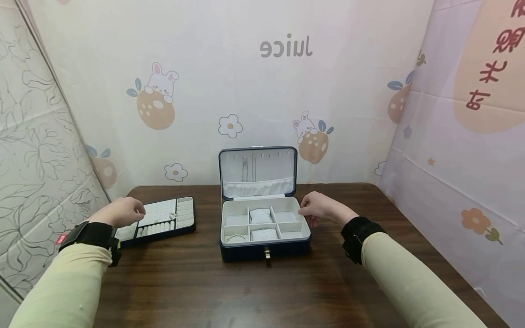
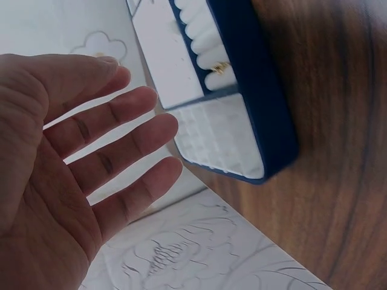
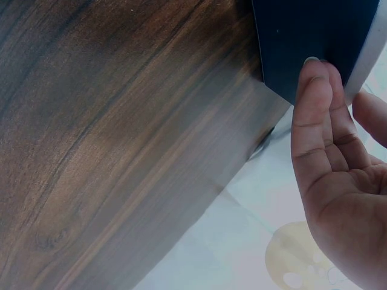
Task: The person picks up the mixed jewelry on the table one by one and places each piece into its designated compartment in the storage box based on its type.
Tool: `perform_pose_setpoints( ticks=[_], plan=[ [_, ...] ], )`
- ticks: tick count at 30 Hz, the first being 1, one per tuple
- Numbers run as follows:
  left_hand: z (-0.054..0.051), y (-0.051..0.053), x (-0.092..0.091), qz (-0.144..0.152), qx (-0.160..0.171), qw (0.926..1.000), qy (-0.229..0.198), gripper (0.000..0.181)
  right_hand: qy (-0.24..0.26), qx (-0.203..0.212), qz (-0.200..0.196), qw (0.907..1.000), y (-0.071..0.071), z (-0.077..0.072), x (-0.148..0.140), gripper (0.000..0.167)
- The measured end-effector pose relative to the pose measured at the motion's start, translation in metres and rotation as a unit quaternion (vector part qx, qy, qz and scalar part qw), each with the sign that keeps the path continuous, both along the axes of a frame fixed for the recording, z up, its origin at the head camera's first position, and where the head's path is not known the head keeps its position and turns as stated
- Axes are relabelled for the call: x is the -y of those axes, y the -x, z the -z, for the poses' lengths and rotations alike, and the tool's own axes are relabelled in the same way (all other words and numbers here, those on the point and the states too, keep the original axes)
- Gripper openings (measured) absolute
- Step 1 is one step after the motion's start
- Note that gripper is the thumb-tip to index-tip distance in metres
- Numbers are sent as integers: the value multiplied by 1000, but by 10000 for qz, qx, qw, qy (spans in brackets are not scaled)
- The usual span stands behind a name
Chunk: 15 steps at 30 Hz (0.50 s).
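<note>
A navy jewelry box (image 1: 265, 251) stands on the table with its lid (image 1: 258, 166) raised. Its white inside is split into several compartments, with a pale cushion (image 1: 260, 215) at the back middle and a bracelet (image 1: 236, 238) at the front left. Necklaces (image 1: 244, 168) hang inside the lid. My right hand (image 1: 321, 207) is at the box's right side, fingers nearly straight against the outer wall and thumb near the rim. My left hand (image 1: 120, 212), fingers loosely bent and holding nothing, hovers by the jewelry tray (image 1: 186, 226). Gold-coloured jewelry (image 2: 219, 67) sits in the tray's ring rolls.
The brown wooden table (image 1: 262, 291) ends at a patterned backdrop (image 1: 197, 91) behind the box. Further printed sheets close in the left and right sides. The tray lies left of the box, with bare wood between them. A clasp (image 1: 268, 256) hangs at the box's front.
</note>
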<state>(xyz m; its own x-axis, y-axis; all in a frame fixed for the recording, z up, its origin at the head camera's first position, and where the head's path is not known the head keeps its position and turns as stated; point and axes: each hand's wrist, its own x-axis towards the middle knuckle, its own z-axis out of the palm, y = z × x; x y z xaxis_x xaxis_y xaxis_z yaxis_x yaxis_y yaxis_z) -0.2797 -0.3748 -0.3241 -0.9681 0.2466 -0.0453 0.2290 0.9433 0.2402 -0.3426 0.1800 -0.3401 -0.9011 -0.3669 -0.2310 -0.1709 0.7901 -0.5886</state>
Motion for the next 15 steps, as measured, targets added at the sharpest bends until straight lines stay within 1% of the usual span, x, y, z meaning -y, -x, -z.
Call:
perform_pose_setpoints(
  ticks=[2,6,15],
  plan=[
    [2,-2,4,-57,8,10000,-13,24,20,5,-4,10000,0,0,0,17],
    [6,-6,12,-277,72,9996,-31,24,107,49,-4,9999,0,0,1,16],
    [21,-12,31,-575,126,9983,-43,21,110,42,-10,9999,0,0,2,15]
  ],
)
